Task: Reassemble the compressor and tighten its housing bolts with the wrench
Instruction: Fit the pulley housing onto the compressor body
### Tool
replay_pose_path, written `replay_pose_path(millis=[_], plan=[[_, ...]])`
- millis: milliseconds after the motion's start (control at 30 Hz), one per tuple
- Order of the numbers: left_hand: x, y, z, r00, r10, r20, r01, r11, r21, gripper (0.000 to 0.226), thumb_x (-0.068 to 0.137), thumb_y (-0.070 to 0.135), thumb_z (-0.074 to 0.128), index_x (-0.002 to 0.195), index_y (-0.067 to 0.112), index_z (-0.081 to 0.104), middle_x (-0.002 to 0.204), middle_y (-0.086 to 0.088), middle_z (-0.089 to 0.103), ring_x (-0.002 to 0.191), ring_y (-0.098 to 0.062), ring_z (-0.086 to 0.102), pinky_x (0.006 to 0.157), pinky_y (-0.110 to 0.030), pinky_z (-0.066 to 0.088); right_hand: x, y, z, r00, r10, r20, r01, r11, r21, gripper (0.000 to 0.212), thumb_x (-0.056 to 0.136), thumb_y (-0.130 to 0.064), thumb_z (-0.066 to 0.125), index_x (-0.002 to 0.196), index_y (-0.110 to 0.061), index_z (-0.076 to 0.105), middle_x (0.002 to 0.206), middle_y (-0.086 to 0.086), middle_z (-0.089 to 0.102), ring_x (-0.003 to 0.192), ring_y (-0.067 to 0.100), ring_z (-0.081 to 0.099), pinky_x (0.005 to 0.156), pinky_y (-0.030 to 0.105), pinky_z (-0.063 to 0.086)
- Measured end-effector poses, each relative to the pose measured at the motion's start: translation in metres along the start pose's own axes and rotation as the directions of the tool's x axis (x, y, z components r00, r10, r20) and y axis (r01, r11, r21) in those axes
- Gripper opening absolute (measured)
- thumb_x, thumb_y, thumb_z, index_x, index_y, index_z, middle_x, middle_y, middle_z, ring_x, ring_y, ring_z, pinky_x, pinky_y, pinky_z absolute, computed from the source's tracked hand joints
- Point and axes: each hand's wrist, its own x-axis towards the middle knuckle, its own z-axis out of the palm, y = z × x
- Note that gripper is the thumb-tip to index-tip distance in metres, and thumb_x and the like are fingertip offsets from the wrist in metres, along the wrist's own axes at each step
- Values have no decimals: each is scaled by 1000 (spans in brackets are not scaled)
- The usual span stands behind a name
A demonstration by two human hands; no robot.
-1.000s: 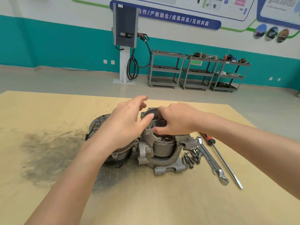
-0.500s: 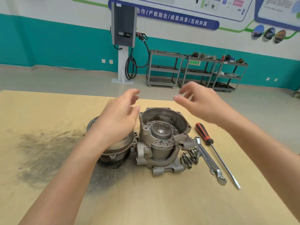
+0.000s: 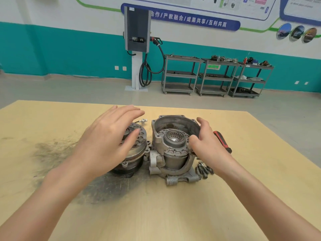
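Observation:
The grey compressor housing (image 3: 171, 150) stands open-topped on the table, a needle bearing showing in its centre. Beside it on the left lies the round pulley-end half (image 3: 139, 146) with a ring of holes. My left hand (image 3: 111, 140) hovers over that half, fingers straight and spread, holding nothing. My right hand (image 3: 207, 145) is at the housing's right wall, thumb by the inner rim and fingers behind the wall; I cannot tell whether it touches. Several bolts (image 3: 203, 169) lie at the housing's right foot. The wrench is hidden under my right arm.
A red-and-black screwdriver handle (image 3: 223, 141) shows just right of my right hand. The wooden table (image 3: 251, 180) carries a dark grime smear (image 3: 52, 153) on the left. A small white plug on a wire (image 3: 143, 121) lies behind the pulley half. Metal carts stand far back.
My right hand left the bearing, rose above the housing, then came down to the housing's right wall. My left hand lifted off the housing's side and opened flat over the pulley half.

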Motion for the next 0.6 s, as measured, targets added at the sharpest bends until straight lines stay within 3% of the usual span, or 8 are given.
replay_pose_path(millis=[100, 200, 267, 400, 500, 600], plan=[[-4, -5, -2, 998, -30, -57, 31, 999, 11, 38, 95, 22, 55, 130, 8, 61, 130, -5, 65, 122, -22, 58, 113, -41, 33, -8, 2, 6, 997, -35, -63, 41, 994, 98, 79, 98, -44, 49, 156, -24, 0, 162, 0, 11, 145, 18, 21, 108, 30, 23], [-10, -14, 2, 987, -126, -98, 126, 992, -5, 36, 94, 14, 64, 130, 6, 61, 130, -9, 64, 122, -28, 58, 109, -49, 40, -24, 4, 15, 983, -102, -153, 94, 994, -53, 94, 86, -63, 55, 154, -29, 0, 159, -5, 15, 144, 16, 22, 110, 36, 27], [-14, -21, 5, 975, -185, -119, 181, 982, -45, 39, 93, 17, 63, 131, 7, 61, 132, -7, 62, 125, -26, 56, 109, -41, 39, -30, 8, 21, 956, -173, -235, 133, 975, -176, 90, 88, -52, 59, 154, -25, 5, 155, 2, 28, 140, 19, 33, 110, 39, 34], [-21, -31, 6, 943, -271, -195, 231, 951, -203, 48, 92, 36, 51, 131, 9, 60, 132, 2, 59, 124, -12, 51, 104, -19, 33, -30, 10, 27, 935, -191, -299, 139, 972, -188, 83, 87, -32, 63, 153, -16, 14, 146, 6, 47, 130, 24, 48, 104, 42, 43], [-26, -38, 10, 948, -285, -145, 239, 933, -268, 59, 88, 47, 51, 137, 16, 54, 137, 13, 49, 128, 2, 40, 101, -39, 44, -26, 11, 25, 940, -192, -283, 148, 975, -167, 87, 84, -27, 65, 152, -19, 14, 138, 7, 54, 123, 26, 53, 100, 37, 44], [-28, -43, 13, 961, -269, -58, 253, 947, -199, 71, 85, 61, 53, 143, 21, 48, 147, 10, 43, 140, -6, 33, 114, -32, 26, -20, 14, 20, 956, -164, -245, 136, 983, -127, 89, 81, -24, 67, 151, -24, 13, 128, 7, 61, 111, 26, 59, 92, 35, 47]])
